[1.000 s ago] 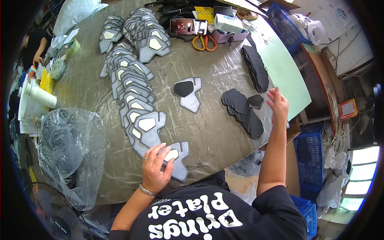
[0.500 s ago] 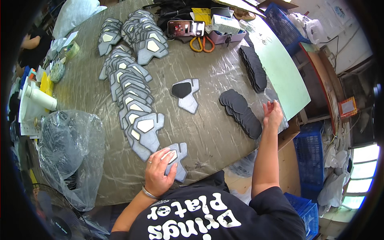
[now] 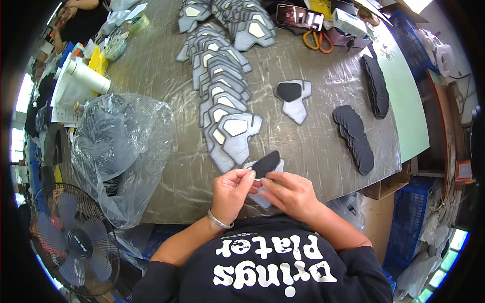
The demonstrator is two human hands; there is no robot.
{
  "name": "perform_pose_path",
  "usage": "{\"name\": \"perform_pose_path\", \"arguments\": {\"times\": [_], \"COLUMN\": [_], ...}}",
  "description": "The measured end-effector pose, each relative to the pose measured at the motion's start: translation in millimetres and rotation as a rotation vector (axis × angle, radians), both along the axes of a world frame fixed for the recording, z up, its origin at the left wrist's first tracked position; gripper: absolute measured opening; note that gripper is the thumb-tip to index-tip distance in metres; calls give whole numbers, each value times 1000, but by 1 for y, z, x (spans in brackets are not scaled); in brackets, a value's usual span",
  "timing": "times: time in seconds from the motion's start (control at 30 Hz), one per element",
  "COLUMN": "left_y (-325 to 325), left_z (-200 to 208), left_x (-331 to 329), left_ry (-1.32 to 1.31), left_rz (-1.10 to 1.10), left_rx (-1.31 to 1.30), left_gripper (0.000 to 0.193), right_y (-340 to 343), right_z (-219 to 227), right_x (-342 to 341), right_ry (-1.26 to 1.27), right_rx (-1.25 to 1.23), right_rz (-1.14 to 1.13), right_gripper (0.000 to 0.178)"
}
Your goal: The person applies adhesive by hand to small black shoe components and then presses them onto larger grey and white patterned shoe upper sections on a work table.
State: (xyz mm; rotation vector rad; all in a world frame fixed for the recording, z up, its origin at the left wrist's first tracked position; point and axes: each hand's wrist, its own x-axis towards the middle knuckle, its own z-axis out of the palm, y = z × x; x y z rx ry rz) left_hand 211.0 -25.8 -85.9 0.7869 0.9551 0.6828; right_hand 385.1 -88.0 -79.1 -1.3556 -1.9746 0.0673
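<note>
Near the table's front edge, my left hand (image 3: 233,192) pinches a black angular patch (image 3: 267,164) between thumb and fingers. The fingers of my right hand (image 3: 292,194) are closed at the patch's lower edge. The patch is tilted above a grey cut-out piece (image 3: 260,200), which my hands partly cover. A long overlapping row of grey pieces with cream centres (image 3: 236,127) runs away from me on the left. One grey piece with a black patch on it (image 3: 294,107) lies alone to the right. Farther right are two fanned rows of black patches (image 3: 353,136).
A clear plastic bag with dark pieces (image 3: 121,146) slumps at the left edge, above a fan (image 3: 76,242). Orange-handled scissors (image 3: 318,41) and a phone (image 3: 299,17) lie at the back. A white bottle (image 3: 91,77) stands left. Another person's arm (image 3: 76,6) shows at the far left.
My right hand has come from beside the black patches to meet my left hand. A black patch is now held between them. The view has shifted, so the table appears farther right and up.
</note>
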Motion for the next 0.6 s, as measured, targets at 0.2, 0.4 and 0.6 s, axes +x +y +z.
{"name": "perform_pose_path", "arguments": {"times": [0.2, 0.4, 0.6], "left_y": [0, -8, 10], "left_z": [-8, -18, -11], "left_x": [-28, -29, -24], "left_ry": [175, 360, 577], "left_rz": [-84, -158, -227], "left_rx": [168, 280, 566], "left_gripper": [15, 16, 15], "right_y": [-9, -5, 12], "right_z": [-4, -4, -7], "right_x": [14, 7, 3], "right_ry": [819, 734, 682], "right_rx": [-671, -947, -1024], "right_rz": [-306, -312, -339], "right_gripper": [29, 21, 26]}}
